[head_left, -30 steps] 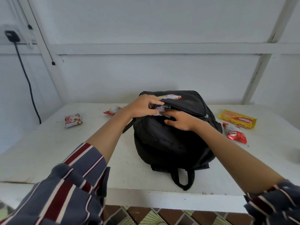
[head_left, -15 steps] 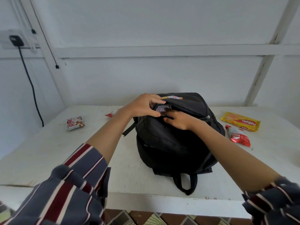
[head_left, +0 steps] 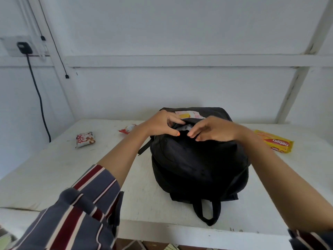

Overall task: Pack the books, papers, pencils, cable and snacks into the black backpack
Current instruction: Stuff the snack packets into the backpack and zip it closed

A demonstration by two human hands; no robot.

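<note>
The black backpack (head_left: 196, 159) lies on the white table (head_left: 54, 168), its top opening facing away from me. My left hand (head_left: 162, 123) grips the near edge of that opening. My right hand (head_left: 214, 130) hovers just right of it over the bag, fingers curled and holding nothing. Something white shows inside the opening between my hands. A pale packet with yellow and pink print (head_left: 187, 114) sticks out at the far rim. On the table lie a white-and-red snack packet (head_left: 85, 139), a red snack packet (head_left: 127, 129) and a yellow biscuit pack (head_left: 275, 143).
A black plug (head_left: 24, 47) sits in a wall socket at the upper left, its cable (head_left: 40, 103) hanging down past the table's left end. White walls close off the back and sides. The backpack's carry loop (head_left: 207, 213) reaches near the table's front edge.
My right hand has pulled out of the bag's opening and lifted above it. The white-and-red packet it was pushing is now down inside. My left hand keeps its grip.
</note>
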